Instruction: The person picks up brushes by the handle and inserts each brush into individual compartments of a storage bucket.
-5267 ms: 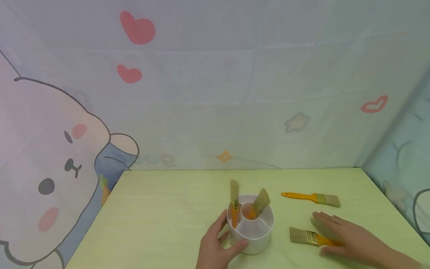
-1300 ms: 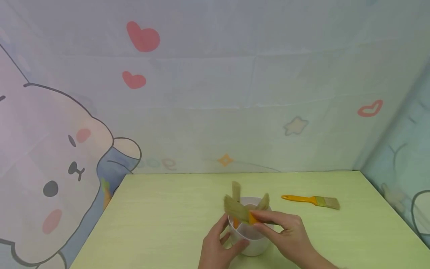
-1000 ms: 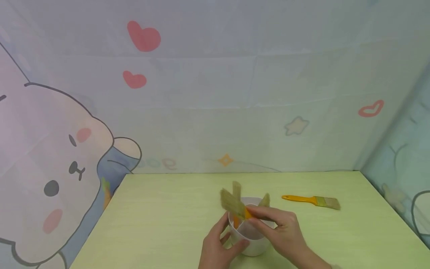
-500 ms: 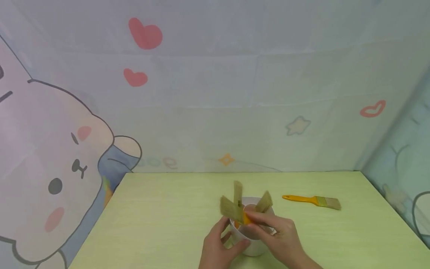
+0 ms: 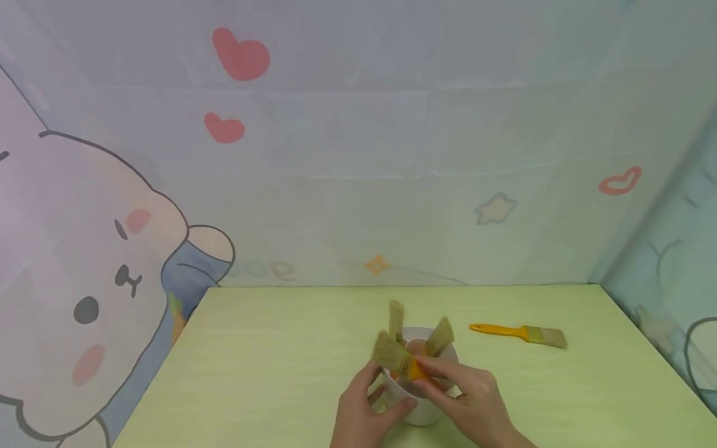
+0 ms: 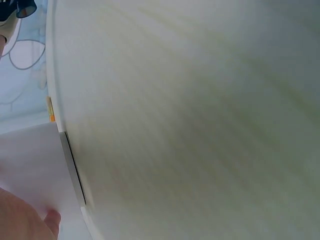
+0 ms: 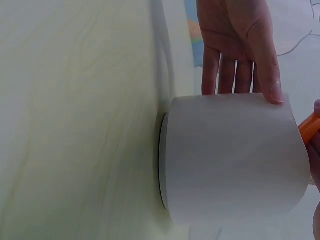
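A white round holder (image 5: 426, 404) is gripped by the left hand (image 5: 358, 417) on the pale green table (image 5: 269, 361). A paintbrush (image 5: 399, 358) is pinched over it by the right hand (image 5: 470, 404). A cartoon-printed cloth (image 5: 358, 155) forms the backdrop.

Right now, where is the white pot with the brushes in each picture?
Head view: the white pot stands low in the middle, on the green table, between the left hand and right hand.
Left wrist view: only a white wall at lower left, likely the pot.
Right wrist view: the pot fills the right middle, lying sideways in the picture.
Shared landmark: the left hand's fingers on the pot.
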